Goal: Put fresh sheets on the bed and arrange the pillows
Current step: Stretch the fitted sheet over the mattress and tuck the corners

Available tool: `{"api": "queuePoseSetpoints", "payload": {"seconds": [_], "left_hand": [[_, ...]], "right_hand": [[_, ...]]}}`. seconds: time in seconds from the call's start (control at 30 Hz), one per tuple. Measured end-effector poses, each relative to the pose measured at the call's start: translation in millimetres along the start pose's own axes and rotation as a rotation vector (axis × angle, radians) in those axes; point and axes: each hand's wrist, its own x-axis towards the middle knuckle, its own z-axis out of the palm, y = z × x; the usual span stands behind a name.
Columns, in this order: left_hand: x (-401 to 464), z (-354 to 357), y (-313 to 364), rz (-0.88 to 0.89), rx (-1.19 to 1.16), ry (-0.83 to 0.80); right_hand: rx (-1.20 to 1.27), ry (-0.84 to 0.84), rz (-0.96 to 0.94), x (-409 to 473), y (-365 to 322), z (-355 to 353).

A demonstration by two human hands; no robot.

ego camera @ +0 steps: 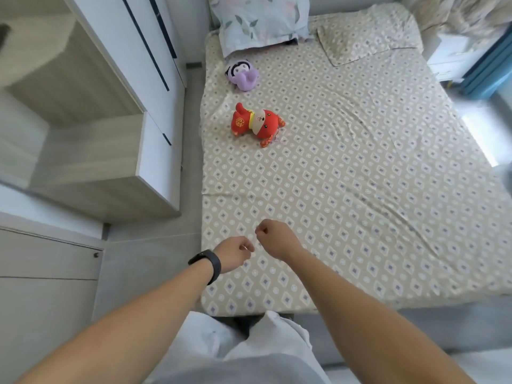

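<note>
We've got our left hand and right hand loosely fisted, holding nothing we can make out, low-centre over the beige diamond-print cotton sheet, probably to smooth it (pale floral pillow sits top-centre).

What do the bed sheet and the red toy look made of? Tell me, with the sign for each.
Bed sheet: thin woven fabric, probably cotton, matte; it creases in soft folds and carries a printed diamond pattern.
Red toy: stuffed plush fabric; rounded, padded shape with a soft, slightly fuzzy surface.
</note>
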Motion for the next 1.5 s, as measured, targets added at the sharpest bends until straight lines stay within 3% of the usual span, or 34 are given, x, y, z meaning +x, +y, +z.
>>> {"api": "queuePoseSetpoints", "payload": {"seconds": [0.17,0.27,0.43,0.6,0.83,1.07,1.33,1.4,1.5], "left_hand": [[-4,-40,-54,0.064,0.202,-0.215],[15,-79,-97,0.111,0.223,-0.151],[27,-140,-157,0.257,0.316,-0.055],[17,-158,-156,0.428,0.475,-0.206],[9,-124,-128,0.646,0.561,-0.350],[-4,-115,-186,0.690,0.704,-0.482],[75,-101,-250,0.804,1.044,-0.626],[109,-94,-258,0.848,1.153,-0.666],[170,-78,-266,0.892,0.980,-0.563]], "right_hand": [[0.019,0.088,-0.003,14,-59,44],[0.034,0.134,0.046,32,-83,82],[0.234,0.356,0.283,39,-111,157],[0.384,0.560,0.443,-9,-134,207],[0.440,0.770,0.583,-56,-134,237],[0.515,0.686,0.710,-79,-146,316],[0.456,0.910,0.954,-34,-123,350],[0.323,0.793,0.955,-1,-111,371],[0.039,0.560,0.904,56,-75,405]]}}
